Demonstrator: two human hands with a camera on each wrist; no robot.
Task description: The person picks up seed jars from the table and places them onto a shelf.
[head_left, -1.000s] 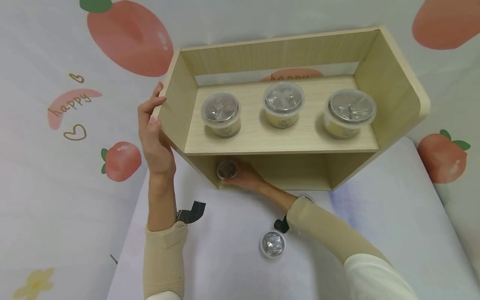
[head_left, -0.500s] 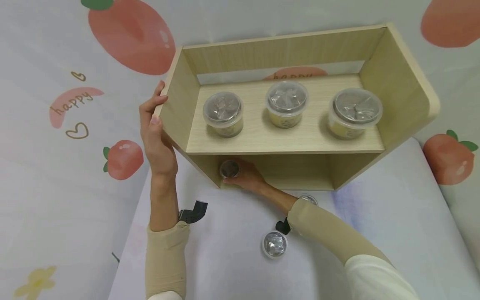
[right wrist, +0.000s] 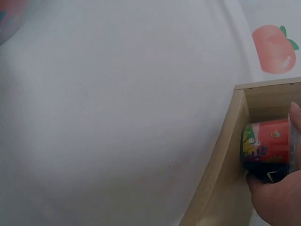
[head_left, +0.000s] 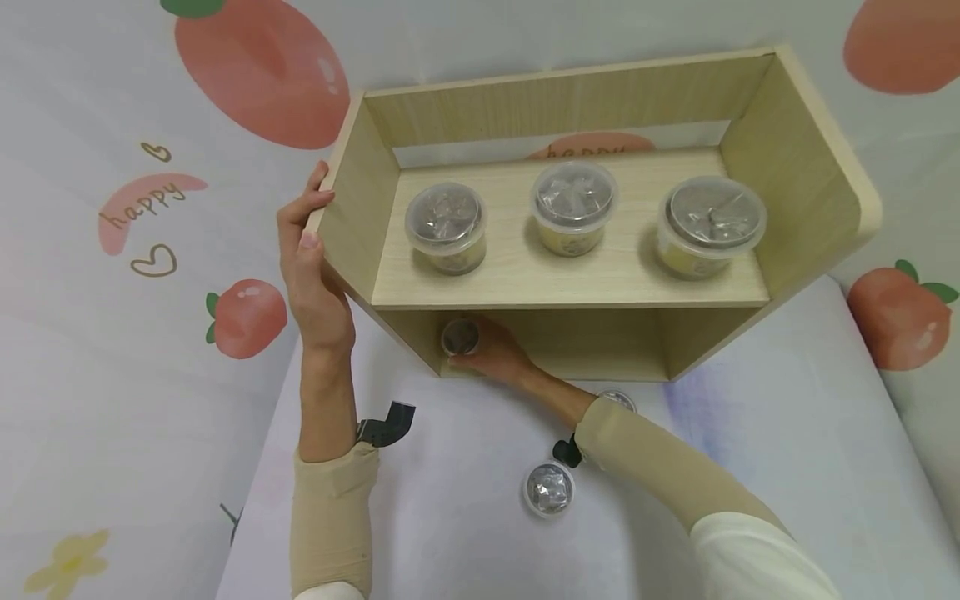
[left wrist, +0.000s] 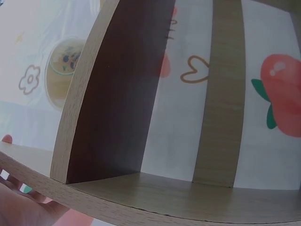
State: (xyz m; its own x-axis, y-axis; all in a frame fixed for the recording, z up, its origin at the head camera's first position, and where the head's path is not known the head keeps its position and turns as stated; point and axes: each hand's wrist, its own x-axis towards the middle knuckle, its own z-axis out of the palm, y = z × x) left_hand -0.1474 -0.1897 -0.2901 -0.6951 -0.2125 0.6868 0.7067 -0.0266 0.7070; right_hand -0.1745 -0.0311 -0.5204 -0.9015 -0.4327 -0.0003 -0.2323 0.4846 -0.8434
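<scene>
My left hand [head_left: 318, 287] grips the left side panel of a pale wooden two-level shelf [head_left: 570, 302], fingers bent over its front edge. In the left wrist view, part of that hand [left wrist: 26, 207] shows below the panel. Inside the lower compartment, at its left end, my right hand [head_left: 498, 354] holds a small round tub [head_left: 460, 337] with a clear lid. The right wrist view shows the tub's red patterned label [right wrist: 270, 141], with the thumb and a finger around it, close to the shelf's side wall [right wrist: 242, 110].
On the upper level stand a left tub [head_left: 446, 229], a middle tub [head_left: 573, 208] and a right tub [head_left: 708, 225], all lidded. Another lidded tub [head_left: 549, 490] lies on the white cloth in front, and one more [head_left: 618, 400] is partly behind the right forearm.
The head view has shifted slightly. Both hands keep their holds, and the tub stays at the left end of the lower compartment.
</scene>
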